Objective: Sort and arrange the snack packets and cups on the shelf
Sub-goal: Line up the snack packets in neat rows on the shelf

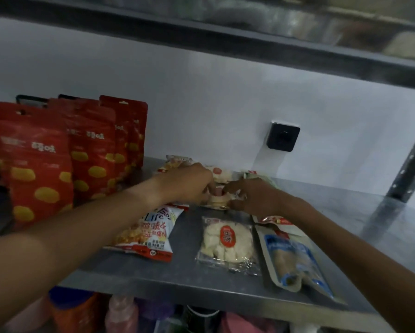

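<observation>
Both hands meet over a small clear packet (219,200) of white pastry with a red label, lying mid-shelf. My left hand (189,186) grips its left side and my right hand (249,198) pinches its right side. More such packets (222,174) lie just behind, partly hidden by the hands. Nearer the front edge lie a red and white snack packet (149,234), another clear pastry packet (227,245) and a blue and white pouch (295,258). Tall red bags with yellow spots (41,164) stand upright at the left.
The grey metal shelf (345,212) stretches bare to the right, up to a perforated upright post (410,169). A black socket (283,137) sits on the white back wall. Another shelf board runs overhead. Cups and bottles (122,316) show on the level below.
</observation>
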